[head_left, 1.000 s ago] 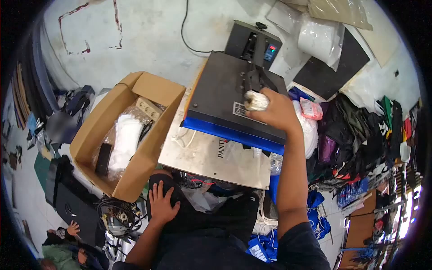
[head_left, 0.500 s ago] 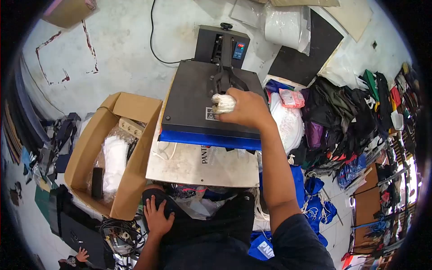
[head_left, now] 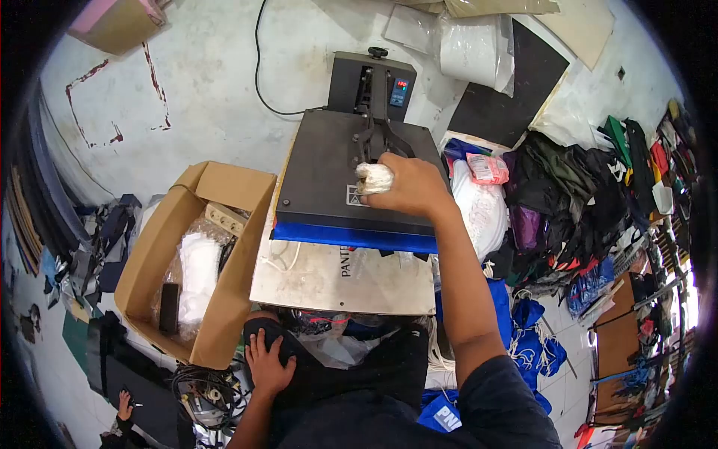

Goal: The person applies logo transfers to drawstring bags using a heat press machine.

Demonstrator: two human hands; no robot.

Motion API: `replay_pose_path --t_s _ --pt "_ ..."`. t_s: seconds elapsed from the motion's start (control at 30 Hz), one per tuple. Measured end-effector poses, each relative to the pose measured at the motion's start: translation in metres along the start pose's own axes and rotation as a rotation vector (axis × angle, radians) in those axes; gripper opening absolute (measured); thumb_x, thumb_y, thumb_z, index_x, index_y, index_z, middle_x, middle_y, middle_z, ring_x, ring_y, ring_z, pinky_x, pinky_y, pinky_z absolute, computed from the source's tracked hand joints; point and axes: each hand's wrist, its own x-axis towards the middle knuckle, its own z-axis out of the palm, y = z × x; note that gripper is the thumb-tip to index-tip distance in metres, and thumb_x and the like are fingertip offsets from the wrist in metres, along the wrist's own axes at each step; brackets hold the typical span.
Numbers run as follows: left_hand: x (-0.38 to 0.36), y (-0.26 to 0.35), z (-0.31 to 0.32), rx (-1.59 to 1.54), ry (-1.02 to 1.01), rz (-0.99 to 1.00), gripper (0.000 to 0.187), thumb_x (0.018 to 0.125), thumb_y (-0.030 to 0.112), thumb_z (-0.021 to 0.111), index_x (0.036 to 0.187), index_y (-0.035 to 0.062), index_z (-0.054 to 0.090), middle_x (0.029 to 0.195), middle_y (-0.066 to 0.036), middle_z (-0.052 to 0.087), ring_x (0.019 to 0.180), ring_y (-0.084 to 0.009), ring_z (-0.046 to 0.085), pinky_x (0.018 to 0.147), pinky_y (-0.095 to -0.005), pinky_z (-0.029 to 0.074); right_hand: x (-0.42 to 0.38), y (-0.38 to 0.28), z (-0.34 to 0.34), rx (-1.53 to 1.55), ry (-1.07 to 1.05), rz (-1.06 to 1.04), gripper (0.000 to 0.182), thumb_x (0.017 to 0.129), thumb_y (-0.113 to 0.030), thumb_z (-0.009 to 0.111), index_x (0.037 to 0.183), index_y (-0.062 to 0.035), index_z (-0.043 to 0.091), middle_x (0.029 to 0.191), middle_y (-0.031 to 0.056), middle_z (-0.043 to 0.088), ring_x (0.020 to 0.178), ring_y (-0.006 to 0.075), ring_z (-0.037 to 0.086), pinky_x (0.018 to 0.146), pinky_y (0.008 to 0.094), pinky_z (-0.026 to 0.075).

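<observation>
My right hand (head_left: 407, 183) is closed round the white-wrapped handle (head_left: 373, 179) of a heat press. The press's black upper plate (head_left: 321, 161) is down, with blue fabric (head_left: 351, 238) showing along its front edge. Red digits glow on the control box (head_left: 400, 90) behind it. My left hand (head_left: 269, 361) rests with fingers spread on my dark-clad knee.
An open cardboard box (head_left: 228, 314) with white material and a power strip (head_left: 224, 218) stands left of the press. Clothes (head_left: 557, 187) are heaped at the right, above blue bags (head_left: 527, 344). Another person's hand (head_left: 125, 405) shows at the lower left.
The whole view has shifted slightly, so the press and box appear a little lower and further right. The other person's hand has changed position. My grip on the handle looks the same.
</observation>
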Motion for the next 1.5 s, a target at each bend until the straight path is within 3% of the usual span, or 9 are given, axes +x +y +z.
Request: replay_pose_path --t_s 0.43,0.53,0.6,0.77,1.0,1.17,1.2,1.37,1.5 --pt "-0.001 -0.001 0.003 -0.007 0.036 0.009 0.056 0.076 0.039 0.070 0.126 0.0165 0.060 0.152 -0.022 0.030 0.142 -0.0445 0.022 0.115 -0.0577 0.015 -0.001 0.005 0.005 0.005 0.045 -0.045 0.050 0.063 -0.049 0.071 0.092 -0.0083 0.064 0.085 0.0177 0.069 0.081 0.0371 0.067 0.074 0.0466 0.052" --pt "0.003 0.002 -0.002 -0.050 0.198 0.036 0.043 0.079 0.028 0.070 0.118 0.0102 0.062 0.138 -0.023 0.048 0.131 -0.0427 0.041 0.110 -0.0532 0.029 -0.003 0.005 0.004 0.010 0.052 -0.056 0.050 0.063 -0.049 0.071 0.091 -0.0083 0.065 0.084 0.0177 0.069 0.081 0.0367 0.067 0.073 0.0461 0.052" --pt "0.018 0.009 -0.012 -0.498 0.320 0.121 0.025 0.087 0.016 0.066 0.108 0.0030 0.063 0.111 -0.016 0.063 0.108 -0.0304 0.058 0.097 -0.0405 0.042 -0.003 0.004 0.002 0.015 0.054 -0.053 0.049 0.063 -0.049 0.071 0.090 -0.0083 0.065 0.084 0.0177 0.069 0.081 0.0365 0.067 0.073 0.0460 0.052" --pt "0.087 0.073 -0.064 -1.235 0.372 -0.084 0.016 0.096 0.016 0.058 0.097 -0.0001 0.061 0.087 -0.003 0.057 0.083 -0.0098 0.050 0.077 -0.0251 0.041 -0.002 0.004 0.003 0.032 0.045 -0.060 0.048 0.063 -0.048 0.070 0.089 -0.0081 0.065 0.083 0.0176 0.069 0.081 0.0366 0.067 0.072 0.0455 0.052" --pt "0.244 0.080 -0.107 -1.456 0.598 -0.152 0.027 0.098 0.031 0.053 0.091 0.0062 0.058 0.077 0.001 0.051 0.072 -0.0114 0.046 0.069 -0.0254 0.039 0.000 0.006 0.001 0.004 -0.016 -0.038 0.051 0.064 -0.048 0.074 0.094 -0.0080 0.064 0.089 0.0163 0.070 0.086 0.0365 0.066 0.076 0.0448 0.051" --pt "0.294 0.075 -0.114 -1.325 -0.051 -0.319 0.040 0.096 0.046 0.049 0.100 0.0084 0.061 0.068 0.002 0.047 0.060 -0.0107 0.044 0.062 -0.0291 0.037 0.006 0.010 -0.004 0.043 -0.078 -0.105 0.059 0.065 -0.049 0.078 0.103 -0.0067 0.061 0.093 0.0186 0.069 0.089 0.0379 0.066 0.078 0.0451 0.051" --pt "0.305 0.069 -0.115 -1.343 -0.109 -0.308 0.040 0.096 0.045 0.050 0.102 0.0083 0.063 0.085 -0.004 0.063 0.075 -0.0160 0.058 0.064 -0.0302 0.046 0.008 0.013 -0.009 0.044 -0.160 -0.166 0.063 0.065 -0.048 0.080 0.107 -0.0059 0.059 0.095 0.0203 0.068 0.091 0.0393 0.065 0.079 0.0454 0.050" --pt "0.334 0.055 -0.092 -1.185 -0.225 -0.281 0.051 0.097 0.049 0.047 0.119 0.0053 0.061 0.100 -0.007 0.068 0.083 -0.0170 0.063 0.069 -0.0332 0.051 0.025 0.015 -0.029 -0.005 -0.449 -0.289 0.072 0.063 -0.047 0.084 0.111 -0.0035 0.053 0.101 0.0220 0.067 0.098 0.0410 0.064 0.083 0.0469 0.049" --pt "0.318 0.089 -0.104 -1.349 -0.222 -0.389 0.047 0.096 0.048 0.047 0.106 0.0060 0.066 0.071 0.001 0.061 0.050 -0.0097 0.048 0.045 -0.0266 0.036 0.038 0.032 -0.019 0.208 -0.521 -0.361 0.066 0.067 -0.045 0.081 0.110 -0.0028 0.053 0.098 0.0231 0.066 0.096 0.0411 0.063 0.081 0.0465 0.049"
